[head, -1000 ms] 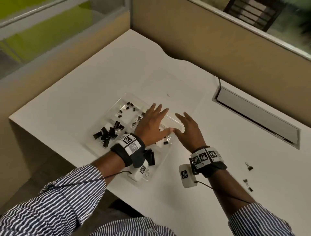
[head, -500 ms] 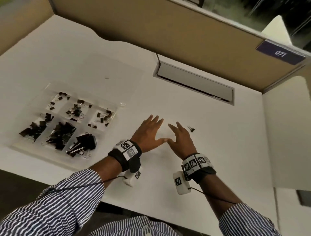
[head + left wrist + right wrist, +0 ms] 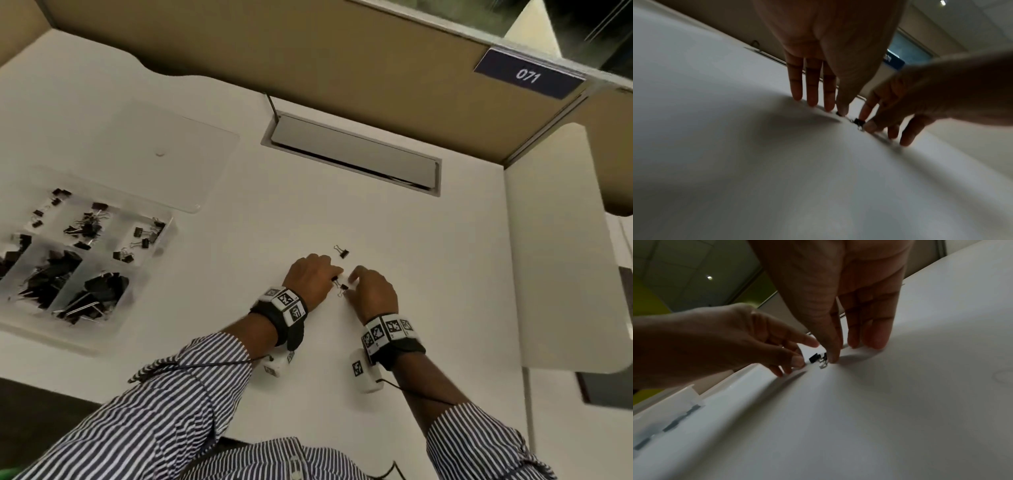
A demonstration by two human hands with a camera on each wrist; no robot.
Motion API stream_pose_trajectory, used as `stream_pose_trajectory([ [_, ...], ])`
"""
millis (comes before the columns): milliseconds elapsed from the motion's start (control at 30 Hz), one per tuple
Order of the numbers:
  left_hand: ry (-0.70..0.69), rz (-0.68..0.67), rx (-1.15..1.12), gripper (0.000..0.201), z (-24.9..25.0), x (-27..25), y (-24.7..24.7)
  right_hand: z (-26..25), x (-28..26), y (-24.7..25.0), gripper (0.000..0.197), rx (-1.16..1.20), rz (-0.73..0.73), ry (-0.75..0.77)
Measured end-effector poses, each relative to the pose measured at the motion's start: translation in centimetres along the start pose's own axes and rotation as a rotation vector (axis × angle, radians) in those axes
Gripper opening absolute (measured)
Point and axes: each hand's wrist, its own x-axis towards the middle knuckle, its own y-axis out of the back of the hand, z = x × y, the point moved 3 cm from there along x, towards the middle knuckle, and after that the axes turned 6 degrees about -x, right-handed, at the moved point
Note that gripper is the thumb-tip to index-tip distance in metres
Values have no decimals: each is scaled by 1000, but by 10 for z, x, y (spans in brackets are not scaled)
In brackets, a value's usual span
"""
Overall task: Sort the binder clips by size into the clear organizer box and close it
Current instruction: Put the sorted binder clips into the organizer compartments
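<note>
binder clips (image 3: pixel 339 287), two small black ones with silver wire handles, lie on the white surface (image 3: pixel 428 274) in the narrow gap between the two hands. the left hand (image 3: pixel 313 279) has its fingers pointing down at the surface, and its thumb tip (image 3: pixel 842 110) touches the nearer of the pair. the right hand (image 3: pixel 371 291) also has its fingers pointing down; its thumb (image 3: pixel 831 353) and index finger (image 3: pixel 866 112) sit at either side of the other clip. whether either hand has actually pinched a clip cannot be told from these views. a third loose binder clip (image 3: pixel 342 252) lies on the surface just beyond the fingertips, apart from both hands.

the clear organizer box (image 3: pixel 156 253) stands well to the left of the left hand, open, its compartments holding black clips: small ones in the far compartments, larger ones heaped in the near compartments. its clear lid (image 3: pixel 191 150) lies flat on the surface on the box's far side.

beyond the hands a grey cable-tray flap (image 3: pixel 349 154) is set into the surface, backed by a tan partition wall (image 3: pixel 308 51) carrying a dark blue plate (image 3: pixel 527 73) marked 071. both wrists wear black bands with printed square markers, and the sleeves are blue-and-white striped.
</note>
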Motion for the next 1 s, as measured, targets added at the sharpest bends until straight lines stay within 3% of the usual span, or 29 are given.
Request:
stream_pose_trajectory([
  [167,-3,36,89,8,13,11,-4,-5,3,-7,14,-83,25,123],
  [367,95,61,57,8,7,11,-3,-5,10,-8,21,-144,-1,166],
  [467,264,105,-264,4,0,9,6,-3,13,-3,21,-81,23,174],
  [567,557,142,-913,6,-6,5,11,-4,13,6,19,18,63,212],
  [633,649,113,-1258,12,-5,-1,12,-7,10,11,19,50,108,259],
  [933,611,75,-1400,29,-9,-15,14,-18,6,17,17,43,168,334],
  [1000,562,96,-1364,23,-11,-18,14,-21,7,17,17,49,145,349],
])
